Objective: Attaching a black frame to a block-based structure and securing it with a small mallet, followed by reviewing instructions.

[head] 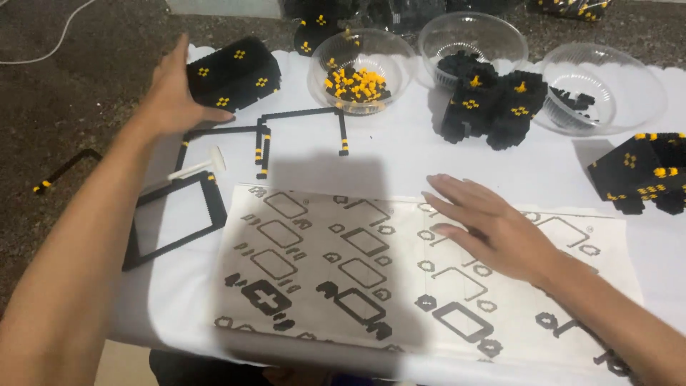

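The right hand (493, 229) lies flat and open on the printed instruction sheet (343, 271) spread over the white table (400, 154). Farther back, the open left hand (175, 89) touches a black-and-yellow brick block (236, 71), gripping nothing, near clear bowls (361, 68) of small bricks

A white-covered table (400, 154) carries a printed instruction sheet (357, 271). Beyond the sheet stand three clear bowls (361, 68) and black-and-yellow brick blocks (232, 71); thin black frames (175, 221) lie left of the sheet.
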